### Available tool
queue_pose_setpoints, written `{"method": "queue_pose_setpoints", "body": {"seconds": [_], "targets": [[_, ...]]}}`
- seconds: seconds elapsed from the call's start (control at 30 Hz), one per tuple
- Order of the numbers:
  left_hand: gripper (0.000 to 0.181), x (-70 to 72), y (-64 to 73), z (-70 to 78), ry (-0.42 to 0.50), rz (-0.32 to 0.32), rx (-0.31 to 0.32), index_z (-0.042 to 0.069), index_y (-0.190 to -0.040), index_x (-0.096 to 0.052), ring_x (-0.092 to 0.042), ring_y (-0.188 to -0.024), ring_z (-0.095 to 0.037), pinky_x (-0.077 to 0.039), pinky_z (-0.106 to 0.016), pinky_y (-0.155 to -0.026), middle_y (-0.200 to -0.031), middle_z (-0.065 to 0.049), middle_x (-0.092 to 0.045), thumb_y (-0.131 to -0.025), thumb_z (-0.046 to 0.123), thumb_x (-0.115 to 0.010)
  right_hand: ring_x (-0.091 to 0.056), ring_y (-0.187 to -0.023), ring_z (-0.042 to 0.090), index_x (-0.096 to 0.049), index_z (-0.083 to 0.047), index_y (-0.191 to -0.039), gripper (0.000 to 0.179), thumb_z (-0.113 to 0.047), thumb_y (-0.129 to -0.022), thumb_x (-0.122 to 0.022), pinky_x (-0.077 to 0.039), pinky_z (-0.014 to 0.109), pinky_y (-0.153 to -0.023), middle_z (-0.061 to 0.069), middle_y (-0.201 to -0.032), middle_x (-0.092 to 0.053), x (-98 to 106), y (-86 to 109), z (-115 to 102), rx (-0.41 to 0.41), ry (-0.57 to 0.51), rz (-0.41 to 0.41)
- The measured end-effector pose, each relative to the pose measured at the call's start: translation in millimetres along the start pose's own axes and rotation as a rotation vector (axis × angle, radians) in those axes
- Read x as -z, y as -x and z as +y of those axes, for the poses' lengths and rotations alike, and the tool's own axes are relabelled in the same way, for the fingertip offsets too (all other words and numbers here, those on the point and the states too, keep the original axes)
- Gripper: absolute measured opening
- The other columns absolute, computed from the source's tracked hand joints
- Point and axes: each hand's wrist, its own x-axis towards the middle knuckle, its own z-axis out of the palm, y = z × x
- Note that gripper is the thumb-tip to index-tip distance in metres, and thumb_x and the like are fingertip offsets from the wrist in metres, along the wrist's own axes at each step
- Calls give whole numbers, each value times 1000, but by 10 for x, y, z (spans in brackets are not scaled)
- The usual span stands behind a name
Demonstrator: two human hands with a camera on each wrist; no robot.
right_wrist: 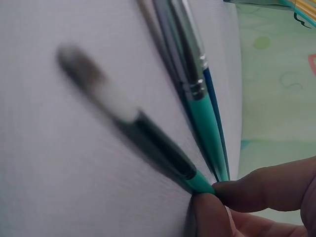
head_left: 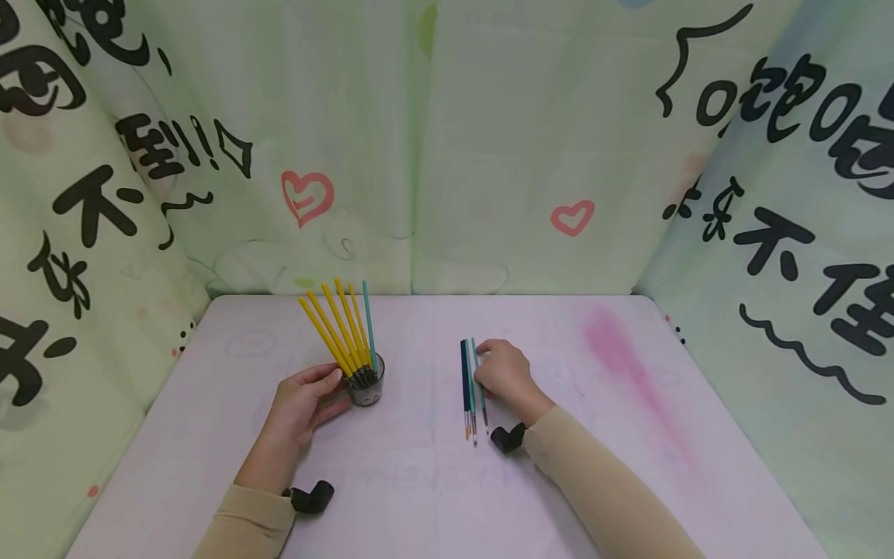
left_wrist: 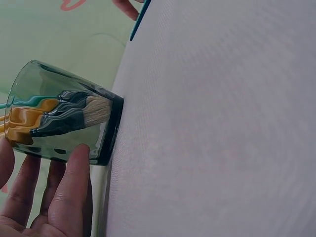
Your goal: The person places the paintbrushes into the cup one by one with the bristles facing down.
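Note:
A clear glass stands upright at the left of the table, bristle ends of several yellow-handled brushes and one teal-handled brush inside it. My left hand rests extended fingertips against the glass's near-left wall, thumb by the rim. To the right, my right hand pinches the handle of a teal paintbrush between thumb and finger, its bristles toward me. Close beside it lie a navy-handled brush and another teal-handled brush, both pointing the same way.
A pale pink cloth covers the table, with a darker pink smear at right. Printed curtains enclose the back and both sides. Black wrist devices sit at the left cuff and right cuff.

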Motion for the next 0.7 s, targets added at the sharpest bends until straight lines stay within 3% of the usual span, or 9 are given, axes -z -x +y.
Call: {"method": "queue_pose_setpoints", "body": {"seconds": [0.1, 0.27, 0.53, 0.7], "targets": [[49, 2, 3, 1, 1, 1, 0, -3, -151, -56, -74, -108, -17, -66, -45, -97, -130, -6, -70, -107, 13, -68, -61, -44, 10, -71, -9, -138, 55, 0, -85, -65, -47, 19, -40, 17, -111, -78, 13, 8, -19, -1, 17, 3], [49, 2, 4, -1, -2, 4, 5, -2, -151, -57, -73, -110, -18, -66, -46, -99, -138, -11, -67, -107, 14, -68, -63, -52, 14, -71, -7, -137, 54, -1, -84, -64, -46, 21, -44, 18, -121, -76, 16, 39, -43, 29, 45, 19], [49, 0, 3, -1, -13, 3, 2, -1, -152, -57, -73, -113, -21, -65, -47, -100, -147, -18, -62, -107, 15, -68, -65, -69, 21, -72, -6, -135, 52, -2, -83, -64, -46, 24, -52, 17, -123, -76, 19, 43, -55, 52, 74, 28], [49, 0, 0, -4, -11, 0, -11, -2, -151, -57, -73, -111, -18, -66, -45, -99, -138, -11, -68, -107, 15, -68, -61, -56, 15, -73, -11, -134, 49, -3, -86, -67, -48, 21, -48, 15, -105, -76, 58, -9, -35, -15, -23, -56]]}}
